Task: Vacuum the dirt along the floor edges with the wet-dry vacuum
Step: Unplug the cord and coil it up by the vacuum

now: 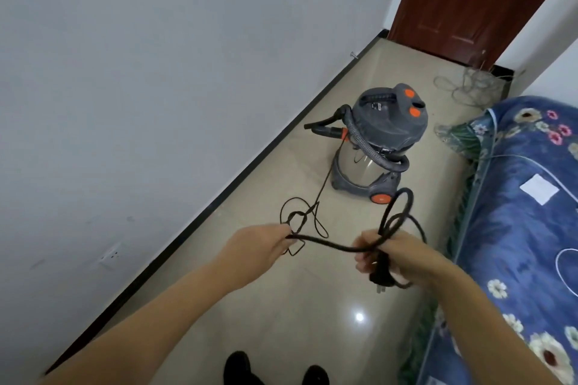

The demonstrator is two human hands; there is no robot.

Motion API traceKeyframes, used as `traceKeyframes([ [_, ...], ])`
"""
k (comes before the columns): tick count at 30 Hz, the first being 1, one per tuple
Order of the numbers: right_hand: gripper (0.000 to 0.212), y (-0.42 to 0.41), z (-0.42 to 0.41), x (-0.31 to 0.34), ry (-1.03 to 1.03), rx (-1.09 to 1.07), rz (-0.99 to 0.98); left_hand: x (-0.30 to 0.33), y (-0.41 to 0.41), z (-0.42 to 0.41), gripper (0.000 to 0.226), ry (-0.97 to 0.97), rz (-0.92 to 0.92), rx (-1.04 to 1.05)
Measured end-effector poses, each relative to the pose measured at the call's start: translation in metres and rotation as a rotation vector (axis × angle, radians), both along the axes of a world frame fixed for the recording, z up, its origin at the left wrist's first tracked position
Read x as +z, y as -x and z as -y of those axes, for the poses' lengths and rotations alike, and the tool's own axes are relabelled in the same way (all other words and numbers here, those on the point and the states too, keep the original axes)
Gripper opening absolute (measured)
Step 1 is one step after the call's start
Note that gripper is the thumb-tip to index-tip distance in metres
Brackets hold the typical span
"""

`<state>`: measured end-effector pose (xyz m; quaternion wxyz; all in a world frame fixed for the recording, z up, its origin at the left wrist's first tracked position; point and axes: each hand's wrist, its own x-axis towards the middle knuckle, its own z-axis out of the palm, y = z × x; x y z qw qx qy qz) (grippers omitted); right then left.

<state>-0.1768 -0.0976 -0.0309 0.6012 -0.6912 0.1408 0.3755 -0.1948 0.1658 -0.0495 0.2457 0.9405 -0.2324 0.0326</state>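
My right hand [397, 255] grips coiled cord [341, 247] and plug [380, 275]; left hand [259, 244] pinches cord run. Limp, tangle-prone; hold plug body.

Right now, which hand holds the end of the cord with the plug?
The right hand: the plug hangs below its fingers, while the left hand only pinches bare cord.
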Motion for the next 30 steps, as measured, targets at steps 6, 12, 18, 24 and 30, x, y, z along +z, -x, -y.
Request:
traceKeyframes([
  [6, 0.013, -0.009, 0.108, 0.029, 0.339, -0.077, 0.177, -0.021, -0.033, -0.009, 0.028, 0.394, -0.206, 0.514],
  [12, 0.025, -0.037, 0.118, 0.039, 0.484, -0.222, 0.302, -0.016, -0.048, 0.024, 0.047, 0.185, -0.268, 0.232],
  [18, 0.026, -0.063, 0.063, 0.074, -0.180, -0.128, 0.425, -0.042, -0.066, 0.028, 0.037, -0.045, -0.398, -0.082],
  [24, 0.026, -0.100, -0.032, 0.017, 0.546, 0.435, 0.656, -0.023, -0.124, 0.038, 0.032, -0.100, -0.333, -0.176],
  [30, 0.018, -0.149, -0.070, 0.021, 0.344, 0.055, 0.694, -0.009, -0.211, 0.013, 0.019, 0.465, -0.603, -0.173],
])
